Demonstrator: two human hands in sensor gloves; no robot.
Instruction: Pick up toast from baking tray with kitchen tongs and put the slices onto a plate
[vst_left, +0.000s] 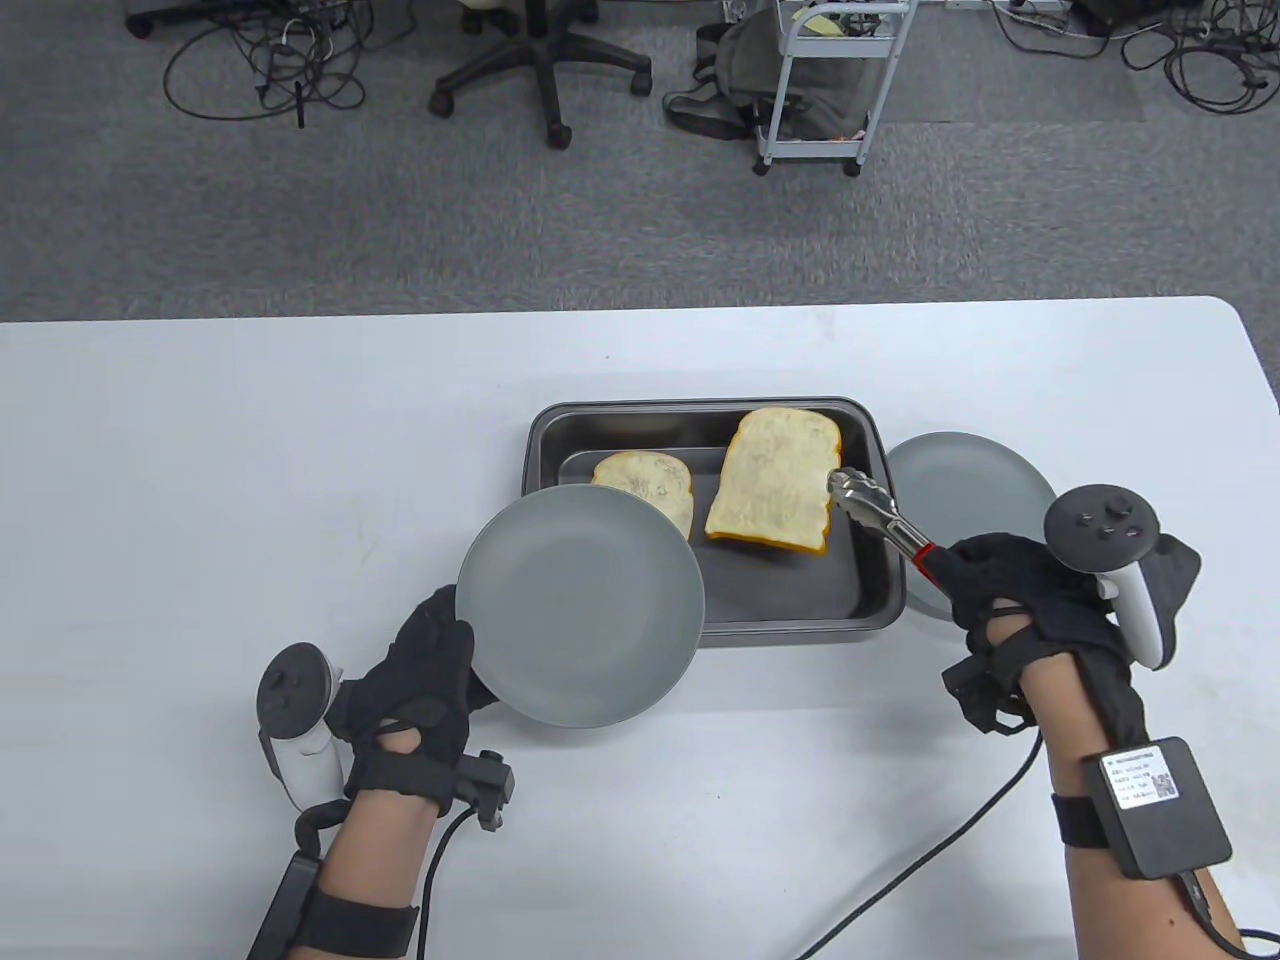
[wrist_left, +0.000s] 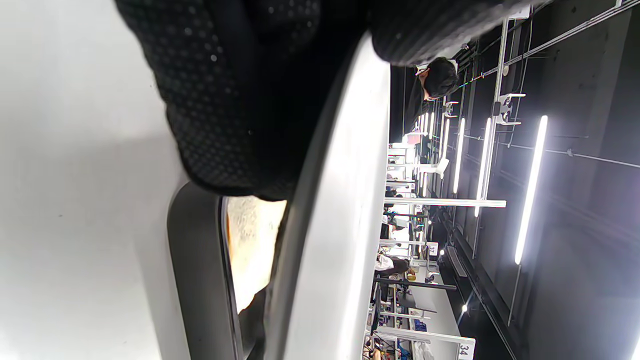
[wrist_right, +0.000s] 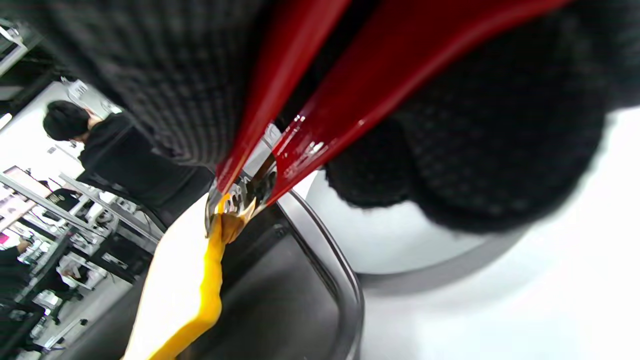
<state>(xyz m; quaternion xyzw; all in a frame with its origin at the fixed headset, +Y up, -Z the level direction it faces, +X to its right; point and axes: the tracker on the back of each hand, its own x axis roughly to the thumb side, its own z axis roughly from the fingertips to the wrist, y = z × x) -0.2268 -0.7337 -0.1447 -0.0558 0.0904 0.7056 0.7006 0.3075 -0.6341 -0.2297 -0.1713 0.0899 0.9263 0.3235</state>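
A white table (vst_left: 200, 450) seen from above, with a dark metal baking tray (vst_left: 880, 600) sitting near the middle of its front half. The person's right hand (vst_left: 1020, 600), in a black glove, has its fingers curled tightly around the red handles of a pair of metal tongs (vst_left: 880, 515). The tongs are squeezed onto the right edge of a large slice of toast (vst_left: 775, 478) — the slice is tilted, with its tong-side edge raised above the tray floor, and the right wrist view shows its yellow crust pinched between the tong tips. A second, smaller slice (vst_left: 645, 480) lies flat in the left part of the tray, partly hidden behind a plate. That grey plate (vst_left: 580, 605) is gripped at its left rim by the gloved left hand (vst_left: 425, 680), with the thumb on top, and is held overlapping the tray's front left corner. From the left wrist view the plate's rim runs close past the camera, with the tray edge and some toast beyond it. Another grey plate (vst_left: 980, 480) rests on the table just beside the tray's right edge, toward the table's right side.
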